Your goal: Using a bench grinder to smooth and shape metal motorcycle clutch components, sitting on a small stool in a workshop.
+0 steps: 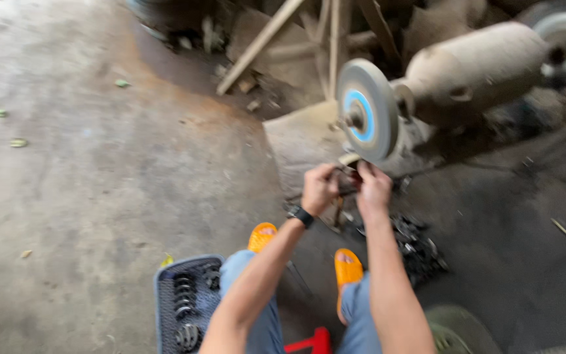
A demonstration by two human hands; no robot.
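Both hands, the left hand [319, 188] and right hand [374, 190], are pinching 1 small dark metal part [349, 178] between them, holding it just under the grinding wheel [367, 109]. More dark parts [417, 246] are lying on the floor beside the right foot, and a blue basket [165, 298] is sitting left of the knees.

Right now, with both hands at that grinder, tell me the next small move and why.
Probably ease the small dark part up against the grinding wheel. The left hand and right hand pinch it just under the wheel's lower edge; the blur hides whether it touches the wheel.
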